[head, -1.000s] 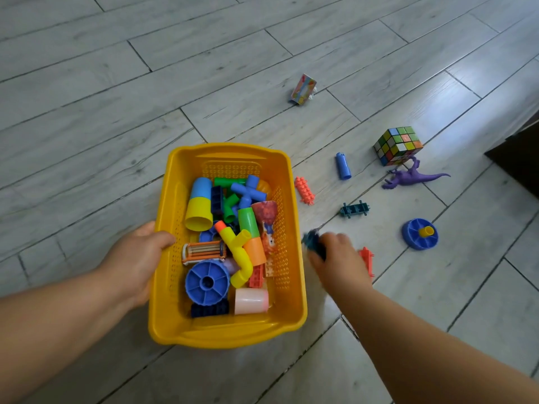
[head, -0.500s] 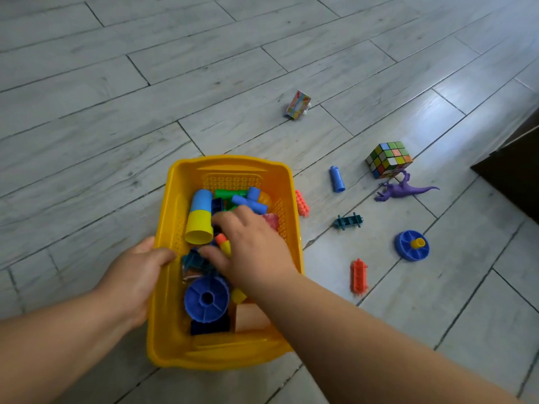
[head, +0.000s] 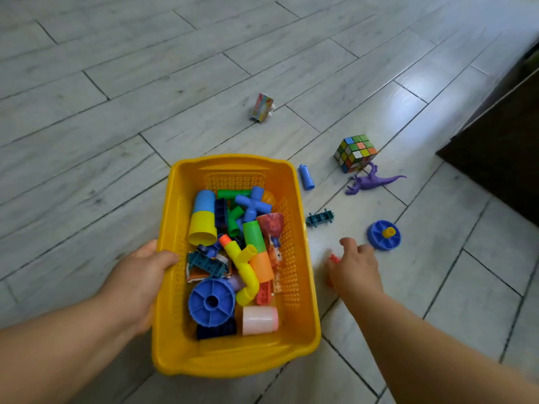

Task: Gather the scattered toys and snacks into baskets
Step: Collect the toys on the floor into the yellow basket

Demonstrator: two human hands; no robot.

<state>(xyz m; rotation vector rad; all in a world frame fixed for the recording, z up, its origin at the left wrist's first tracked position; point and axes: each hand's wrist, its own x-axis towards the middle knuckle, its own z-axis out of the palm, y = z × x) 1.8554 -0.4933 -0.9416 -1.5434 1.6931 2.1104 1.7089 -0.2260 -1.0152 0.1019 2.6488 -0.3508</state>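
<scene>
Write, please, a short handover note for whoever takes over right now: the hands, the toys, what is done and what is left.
Left hand grips the left rim of the yellow basket. Right hand is over a red brick on the floor right of the basket; grip unclear.
Done: a pile of toys lies in the basket.
Left on the floor: red brick, blue tube, teal brick, blue wheel, purple dinosaur, puzzle cube, small colourful box.

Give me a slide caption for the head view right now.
Left hand grips the yellow basket; right hand covers an orange block on the floor.
</scene>
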